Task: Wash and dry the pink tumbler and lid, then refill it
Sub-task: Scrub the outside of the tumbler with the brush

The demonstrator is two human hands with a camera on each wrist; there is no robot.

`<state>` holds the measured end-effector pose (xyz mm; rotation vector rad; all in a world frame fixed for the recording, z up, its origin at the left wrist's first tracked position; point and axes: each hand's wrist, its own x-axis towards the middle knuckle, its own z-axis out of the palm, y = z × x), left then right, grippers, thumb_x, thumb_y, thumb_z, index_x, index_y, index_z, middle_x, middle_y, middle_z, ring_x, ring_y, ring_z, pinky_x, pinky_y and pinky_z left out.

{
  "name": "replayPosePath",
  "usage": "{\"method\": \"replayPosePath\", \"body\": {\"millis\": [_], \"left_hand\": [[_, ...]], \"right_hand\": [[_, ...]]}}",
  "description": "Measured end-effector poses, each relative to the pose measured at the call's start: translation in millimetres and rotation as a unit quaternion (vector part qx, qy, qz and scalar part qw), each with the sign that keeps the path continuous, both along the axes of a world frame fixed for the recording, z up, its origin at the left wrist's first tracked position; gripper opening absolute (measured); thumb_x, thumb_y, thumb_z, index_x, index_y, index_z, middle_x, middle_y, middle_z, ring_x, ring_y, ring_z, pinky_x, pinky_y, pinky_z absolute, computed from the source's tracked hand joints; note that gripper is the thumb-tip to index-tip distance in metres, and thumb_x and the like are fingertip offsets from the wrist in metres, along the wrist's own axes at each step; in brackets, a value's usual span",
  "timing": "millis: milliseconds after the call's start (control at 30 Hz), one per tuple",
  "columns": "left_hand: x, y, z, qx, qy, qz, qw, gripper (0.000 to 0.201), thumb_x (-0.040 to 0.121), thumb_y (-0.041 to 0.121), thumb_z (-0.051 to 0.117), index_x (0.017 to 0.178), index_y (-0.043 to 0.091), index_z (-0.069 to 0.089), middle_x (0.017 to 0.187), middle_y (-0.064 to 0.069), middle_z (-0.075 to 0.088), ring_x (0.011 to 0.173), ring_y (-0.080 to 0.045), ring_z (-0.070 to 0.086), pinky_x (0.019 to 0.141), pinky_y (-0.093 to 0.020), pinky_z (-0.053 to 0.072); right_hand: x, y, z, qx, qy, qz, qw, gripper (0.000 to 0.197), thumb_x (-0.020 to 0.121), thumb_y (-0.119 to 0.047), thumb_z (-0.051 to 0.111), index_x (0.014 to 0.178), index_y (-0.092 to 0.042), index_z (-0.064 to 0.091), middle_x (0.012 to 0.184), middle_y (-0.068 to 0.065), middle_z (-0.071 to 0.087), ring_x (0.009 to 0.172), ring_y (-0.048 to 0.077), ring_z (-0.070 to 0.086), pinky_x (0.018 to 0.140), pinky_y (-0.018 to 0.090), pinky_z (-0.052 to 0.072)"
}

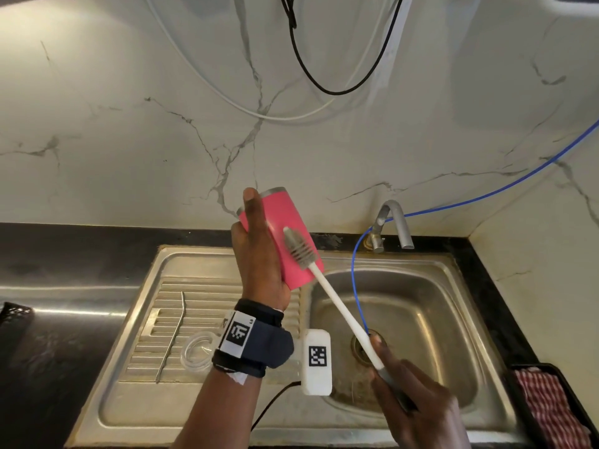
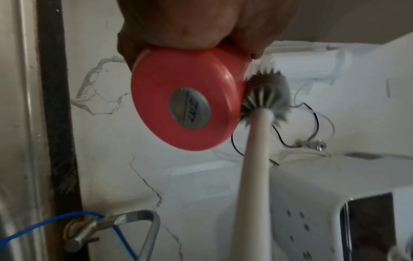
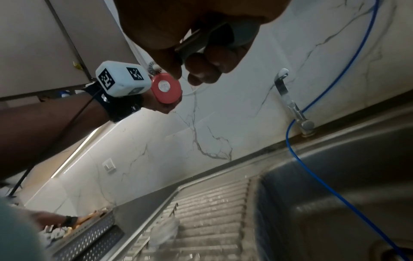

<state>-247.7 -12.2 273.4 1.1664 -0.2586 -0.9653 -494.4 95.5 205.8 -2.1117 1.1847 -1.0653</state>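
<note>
Our left hand (image 1: pixel 259 254) grips the pink steel-rimmed tumbler (image 1: pixel 285 234) above the sink; our right hand (image 1: pixel 418 400) grasps the white-handled bottle brush (image 1: pixel 324 283), bristles against its side.

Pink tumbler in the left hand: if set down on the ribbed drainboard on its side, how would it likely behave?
The pink tumbler is a smooth tapered cylinder, so it would probably roll, curving toward its narrower base. Its steel rim suggests a rigid metal body, unlikely to dent. The drainboard ribs might check it.
</note>
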Motion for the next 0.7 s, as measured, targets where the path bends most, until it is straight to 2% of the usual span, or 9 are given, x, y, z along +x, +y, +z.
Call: {"method": "replayPosePath", "body": {"millis": [133, 233, 333, 400, 500, 533, 600, 667, 700], "left_hand": [[-3.4, -5.4, 1.2, 0.001, -0.02, -0.005, 1.0, 0.098, 0.073, 0.092, 0.055, 0.139, 0.019, 0.054, 0.119, -0.015, 0.071, 0.095, -0.029, 0.077, 0.076, -0.045, 0.067], [12.2, -10.5, 4.1, 0.001, -0.013, 0.013, 1.0, 0.095, 0.074, 0.095, 0.057, 0.14, 0.027, 0.054, 0.127, -0.015, 0.071, 0.108, -0.036, 0.075, 0.088, -0.058, 0.065], [14.6, -9.7, 3.5, 0.009, -0.002, 0.011, 1.0, 0.096, 0.073, 0.095, 0.057, 0.14, 0.027, 0.055, 0.126, -0.015, 0.072, 0.106, -0.035, 0.076, 0.085, -0.056, 0.066], [5.7, -10.3, 3.2, 0.006, -0.017, -0.017, 1.0, 0.093, 0.079, 0.093, 0.056, 0.137, 0.021, 0.056, 0.121, -0.017, 0.072, 0.097, -0.032, 0.078, 0.079, -0.051, 0.067], [-0.7, -17.1, 4.3, 0.019, -0.026, -0.039, 0.999, 0.114, 0.063, 0.098, 0.063, 0.136, 0.011, 0.055, 0.116, -0.024, 0.07, 0.094, -0.037, 0.077, 0.074, -0.051, 0.067], [2.1, -20.7, 6.2, 0.021, -0.029, -0.035, 0.999, 0.12, 0.057, 0.099, 0.064, 0.137, 0.01, 0.054, 0.118, -0.025, 0.07, 0.094, -0.037, 0.077, 0.072, -0.05, 0.067], [10.7, -26.4, 8.2, 0.025, -0.025, -0.024, 0.999, 0.126, 0.052, 0.103, 0.066, 0.138, 0.011, 0.054, 0.117, -0.023, 0.067, 0.092, -0.034, 0.075, 0.069, -0.047, 0.066], [15.7, -26.9, 8.6, 0.029, -0.026, -0.009, 0.999, 0.117, 0.057, 0.101, 0.066, 0.136, 0.016, 0.053, 0.114, -0.018, 0.065, 0.091, -0.033, 0.073, 0.071, -0.048, 0.066], [15.7, -25.9, 9.2, 0.029, -0.026, -0.008, 0.999, 0.109, 0.062, 0.099, 0.066, 0.134, 0.018, 0.053, 0.115, -0.018, 0.066, 0.093, -0.033, 0.073, 0.074, -0.052, 0.066]], "right_hand": [[4.0, -6.6, -2.3, -0.019, 0.013, -0.005, 1.0, 0.056, 0.084, -0.017, 0.079, 0.138, -0.029, 0.067, 0.087, -0.033, 0.057, 0.058, -0.01, 0.05, 0.065, 0.003, 0.042], [-3.0, 0.7, -1.5, -0.007, -0.01, 0.009, 1.0, 0.05, 0.09, -0.031, 0.071, 0.139, -0.04, 0.063, 0.084, -0.026, 0.062, 0.058, -0.013, 0.052, 0.066, 0.0, 0.042], [-3.4, -3.4, -2.3, -0.017, -0.002, 0.025, 1.0, 0.041, 0.099, -0.046, 0.06, 0.14, -0.044, 0.061, 0.077, -0.021, 0.063, 0.057, -0.012, 0.051, 0.065, 0.0, 0.042], [5.9, -16.8, -7.2, -0.046, 0.001, 0.0, 0.999, 0.042, 0.094, -0.041, 0.065, 0.136, -0.038, 0.068, 0.08, -0.017, 0.068, 0.058, -0.014, 0.049, 0.064, 0.001, 0.043], [17.2, -31.0, -12.1, -0.086, 0.042, -0.017, 0.995, 0.042, 0.089, -0.03, 0.07, 0.131, -0.033, 0.071, 0.082, -0.017, 0.069, 0.055, -0.002, 0.058, 0.062, 0.009, 0.049], [14.9, -31.5, -14.8, -0.071, 0.048, 0.004, 0.996, 0.044, 0.089, -0.025, 0.071, 0.132, -0.037, 0.071, 0.085, -0.019, 0.069, 0.061, -0.001, 0.063, 0.068, 0.009, 0.051], [6.4, -32.5, -19.1, 0.002, 0.029, 0.091, 0.995, 0.054, 0.096, -0.017, 0.067, 0.128, -0.06, 0.063, 0.099, -0.021, 0.072, 0.084, -0.002, 0.071, 0.086, 0.006, 0.049], [12.5, -31.6, -27.9, -0.018, 0.044, 0.095, 0.994, 0.039, 0.105, -0.044, 0.049, 0.123, -0.079, 0.05, 0.113, -0.026, 0.068, 0.094, -0.008, 0.068, 0.09, 0.002, 0.043], [12.8, -39.1, -29.8, -0.046, 0.082, 0.118, 0.989, 0.032, 0.104, -0.056, 0.042, 0.131, -0.071, 0.051, 0.112, -0.025, 0.068, 0.087, -0.009, 0.067, 0.085, -0.001, 0.043]]}}
